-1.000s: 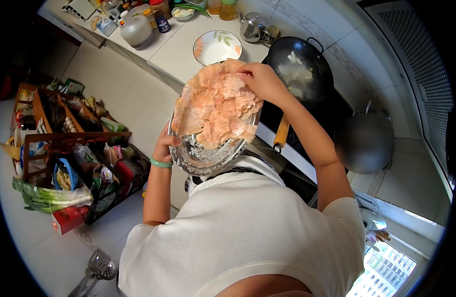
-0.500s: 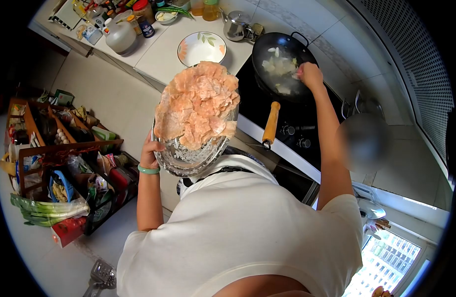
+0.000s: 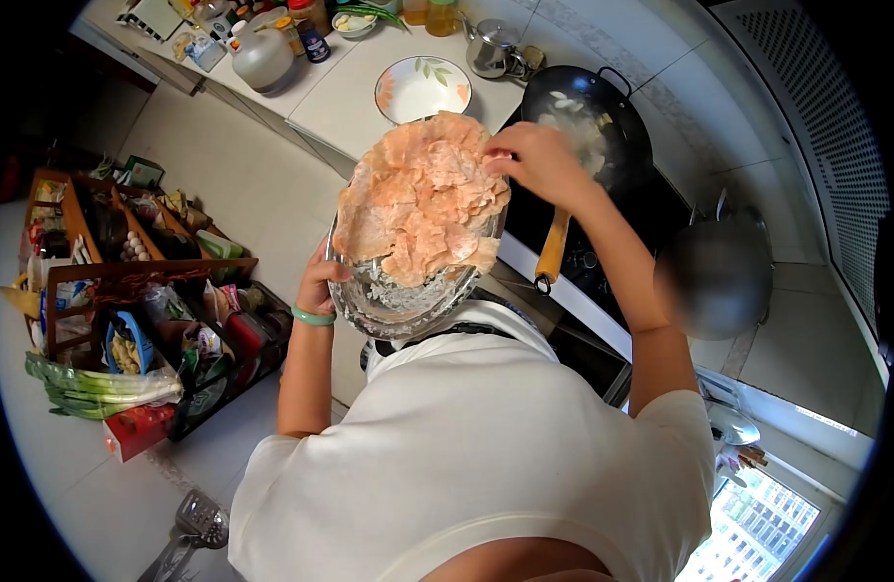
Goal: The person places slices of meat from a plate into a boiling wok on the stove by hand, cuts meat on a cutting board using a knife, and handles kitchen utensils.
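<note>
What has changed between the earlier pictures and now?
The right hand went from the slices to the wok, and is now back at the slices' edge; whether it grips one, I cannot tell. The left hand still holds the plate; the bowl stays on the counter.

Steel kettle (image 3: 493, 48) on counter (image 3: 331, 105), near tiled wall (image 3: 685, 63); pale jug (image 3: 264, 62) beside dark-blue jar (image 3: 314, 45); small bowl (image 3: 353, 24) holding pale pieces; wooden rack (image 3: 142, 269) on floor, crammed with groceries, eggs (image 3: 135, 246) included; green-white stalks (image 3: 103, 388) above red box (image 3: 140, 432); slotted steel utensil (image 3: 203, 519) lower left; window (image 3: 752, 524) lower right.
</note>
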Motion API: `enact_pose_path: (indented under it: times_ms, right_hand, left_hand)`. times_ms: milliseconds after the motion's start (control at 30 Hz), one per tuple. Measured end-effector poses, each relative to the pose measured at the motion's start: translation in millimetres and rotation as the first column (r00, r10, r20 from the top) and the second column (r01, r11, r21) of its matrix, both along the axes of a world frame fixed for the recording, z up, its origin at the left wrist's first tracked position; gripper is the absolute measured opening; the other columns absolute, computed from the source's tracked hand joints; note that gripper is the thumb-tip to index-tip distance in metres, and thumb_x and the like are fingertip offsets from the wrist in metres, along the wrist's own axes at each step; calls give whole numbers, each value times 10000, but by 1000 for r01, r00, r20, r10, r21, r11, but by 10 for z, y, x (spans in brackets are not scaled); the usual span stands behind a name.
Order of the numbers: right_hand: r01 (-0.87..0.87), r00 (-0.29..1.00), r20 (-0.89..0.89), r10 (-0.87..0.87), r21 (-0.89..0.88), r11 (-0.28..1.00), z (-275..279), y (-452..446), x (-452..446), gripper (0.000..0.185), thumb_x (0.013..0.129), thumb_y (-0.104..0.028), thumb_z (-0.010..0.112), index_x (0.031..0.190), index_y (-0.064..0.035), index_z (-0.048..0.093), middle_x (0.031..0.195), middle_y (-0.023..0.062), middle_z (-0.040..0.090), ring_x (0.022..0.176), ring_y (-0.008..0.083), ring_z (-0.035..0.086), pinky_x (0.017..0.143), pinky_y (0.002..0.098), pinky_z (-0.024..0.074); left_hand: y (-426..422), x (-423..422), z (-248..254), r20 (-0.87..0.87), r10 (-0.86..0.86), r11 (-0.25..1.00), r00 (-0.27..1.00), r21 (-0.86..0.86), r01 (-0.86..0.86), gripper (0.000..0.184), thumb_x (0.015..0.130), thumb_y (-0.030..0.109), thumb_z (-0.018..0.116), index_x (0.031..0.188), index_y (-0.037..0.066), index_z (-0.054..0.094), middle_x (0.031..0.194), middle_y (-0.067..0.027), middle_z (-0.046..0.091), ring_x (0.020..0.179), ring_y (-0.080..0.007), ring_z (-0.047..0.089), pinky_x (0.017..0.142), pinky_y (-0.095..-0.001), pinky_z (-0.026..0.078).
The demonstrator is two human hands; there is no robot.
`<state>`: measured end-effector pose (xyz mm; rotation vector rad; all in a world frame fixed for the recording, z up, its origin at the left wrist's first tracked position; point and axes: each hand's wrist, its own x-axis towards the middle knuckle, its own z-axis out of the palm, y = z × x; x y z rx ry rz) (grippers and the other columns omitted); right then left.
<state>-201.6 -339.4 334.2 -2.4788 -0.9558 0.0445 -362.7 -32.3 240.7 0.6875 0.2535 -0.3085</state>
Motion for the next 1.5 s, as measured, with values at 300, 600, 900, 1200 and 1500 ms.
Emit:
enact_pose_path:
  times_ms: [300,600,900,1200,1500]
  right_hand:
    - [-13,1000,-23,11,-100,995,-213,379,-8,241,734,-224,706,912,-61,697,827,103,683,793,280,653,716,375,512]
    - [49,999,-4,-50,-179,983,-220,366,244,172,744,-171,620,840,-51,697,779,118,675,754,303,649,703,388,509]
    - [327,945,41,-326,-200,923,93,-906,602,158,766,-162,620,869,-73,701,815,137,680,799,314,657,716,383,509]
    - [454,850,120,-513,-661,598,-938,-2106,719,138,748,-96,669,877,-71,713,833,138,683,831,331,656,708,427,525]
    - [279,957,87,-276,-35,960,-133,-704,243,210,799,-175,669,985,-78,683,954,92,683,871,296,648,752,389,509]
  left_hand:
    - [33,-3,22,-17,-3,999,1000,34,4,896,502,-29,485,1388,-46,352,1268,-175,537,1160,-297,551,1017,-386,436]
    - [56,-9,-61,-31,-21,999,999,33,22,897,497,-21,488,1386,-35,369,1271,-164,540,1161,-287,550,1019,-367,429]
    - [-31,-32,3,-7,14,999,1000,29,-14,888,497,-8,480,1375,-56,357,1276,-175,531,1168,-296,546,1025,-380,431]
    - [-89,-44,35,16,55,998,998,41,-56,878,505,-3,490,1371,-63,353,1273,-178,531,1158,-310,553,1020,-390,441]
    - [-49,-48,-2,8,48,999,999,1,-48,856,521,-14,485,1366,-65,357,1264,-192,531,1147,-313,560,999,-400,462]
